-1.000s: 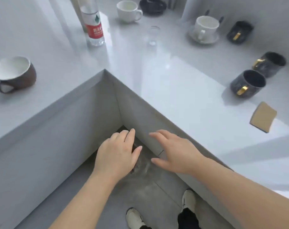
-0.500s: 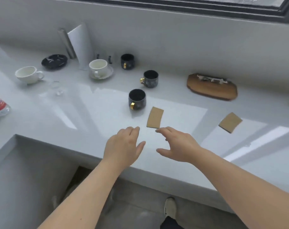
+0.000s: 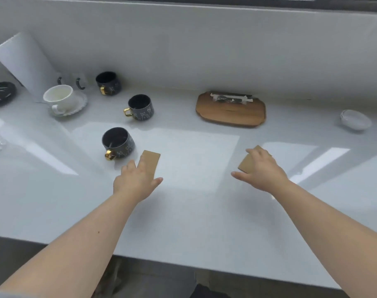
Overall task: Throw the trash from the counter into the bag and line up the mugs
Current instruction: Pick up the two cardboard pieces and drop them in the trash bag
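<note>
Countertop point(image 3: 194, 211) in glossy white is seen running below a pale wall, with a dark window frame at the top edge and a strip of grey floor at the bottom. Bright patches of light are reflected across the surface.

2 flat tan cardboard pieces are laid on the counter. The left cardboard piece point(image 3: 151, 161) is partly covered by the left hand point(image 3: 136, 181), whose fingers are spread flat with the tips resting on its near end; nothing is grasped. The right cardboard piece point(image 3: 246, 163) is overlapped by the right hand point(image 3: 261, 171), whose fingers are loosely curved over it with the thumb held out to the side; whether the card is pinched cannot be told. Both pieces are plain, rectangular and thin.

3 dark mugs with gold handles and pale line drawings are set in a loose diagonal: the near dark mug point(image 3: 118, 143) just beside the left cardboard piece, the middle dark mug point(image 3: 140, 107) behind it, and the far dark mug point(image 3: 108, 83) near the wall. A white cup point(image 3: 59, 98) is stood on a white saucer point(image 3: 80, 104) to the left. A black dish point(image 3: 1, 93) is seen at the left edge, a wooden board point(image 3: 230, 112) near the wall, and a small white bowl point(image 3: 355, 119) far right.
</note>
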